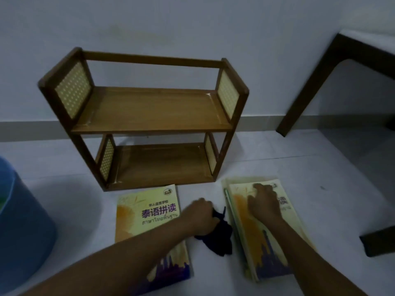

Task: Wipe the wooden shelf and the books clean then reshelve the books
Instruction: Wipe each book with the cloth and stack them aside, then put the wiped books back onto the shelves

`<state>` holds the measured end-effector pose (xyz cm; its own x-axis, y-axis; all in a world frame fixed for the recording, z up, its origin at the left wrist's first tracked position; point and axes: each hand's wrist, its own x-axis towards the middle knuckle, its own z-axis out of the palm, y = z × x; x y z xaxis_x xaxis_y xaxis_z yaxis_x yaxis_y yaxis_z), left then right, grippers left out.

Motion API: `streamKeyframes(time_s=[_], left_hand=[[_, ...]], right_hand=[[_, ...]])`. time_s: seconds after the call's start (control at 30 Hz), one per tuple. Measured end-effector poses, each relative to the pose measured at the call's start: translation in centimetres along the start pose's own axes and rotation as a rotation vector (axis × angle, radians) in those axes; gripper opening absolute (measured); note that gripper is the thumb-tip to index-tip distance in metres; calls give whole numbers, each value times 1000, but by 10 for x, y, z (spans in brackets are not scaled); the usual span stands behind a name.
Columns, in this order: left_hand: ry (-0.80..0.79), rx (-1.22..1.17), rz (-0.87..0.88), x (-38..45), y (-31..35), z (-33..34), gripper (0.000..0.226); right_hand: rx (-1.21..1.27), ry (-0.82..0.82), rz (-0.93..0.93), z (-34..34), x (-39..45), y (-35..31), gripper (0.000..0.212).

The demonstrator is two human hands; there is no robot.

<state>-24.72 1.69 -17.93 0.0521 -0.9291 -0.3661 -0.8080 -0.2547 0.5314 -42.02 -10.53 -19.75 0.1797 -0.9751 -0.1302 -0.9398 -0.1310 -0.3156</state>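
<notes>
Head view, shelf (147,116): brown wood, two tiers, both bare (woven side panels)
Books: one (149,229) before shelf; stack (263,231) front-right
Left hand (202,216): fisted on dark cloth (220,236)
Right hand (265,201): flat, open, on stack

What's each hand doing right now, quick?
Left hand: closed, holding the dark cloth.
Right hand: open, resting flat on the top book of the stack, gripping nothing.

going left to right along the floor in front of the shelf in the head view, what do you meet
round blue plastic bucket → single yellow paperback book → left hand gripping dark blue cloth → right hand on stack of yellow books
</notes>
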Motion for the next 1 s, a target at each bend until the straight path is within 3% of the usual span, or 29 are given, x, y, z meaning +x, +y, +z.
streamKeyframes(time_s=[0.1, 0.2, 0.47, 0.67, 0.8, 0.9, 1.0], left_hand=[[-135, -91, -133, 37, 54, 39, 28], [-54, -150, -425, 58, 71, 68, 47], [14, -210, -564, 69, 94, 83, 37], [146, -332, -582, 64, 104, 87, 26], [268, -870, -458, 61, 117, 83, 30], [239, -1085, -376, 57, 120, 72, 27], [109, -1268, -208, 51, 116, 57, 32]], right_hand=[[-37, 40, 230, -14, 10, 49, 46], [35, -13, 375, -6, 11, 90, 55], [306, -118, 393, 10, 26, 133, 65], [374, -57, 409, 17, 27, 141, 66], [421, -63, 400, 8, 20, 139, 63], [504, -85, 345, -13, 12, 137, 47], [699, -160, 255, -47, 2, 134, 59]])
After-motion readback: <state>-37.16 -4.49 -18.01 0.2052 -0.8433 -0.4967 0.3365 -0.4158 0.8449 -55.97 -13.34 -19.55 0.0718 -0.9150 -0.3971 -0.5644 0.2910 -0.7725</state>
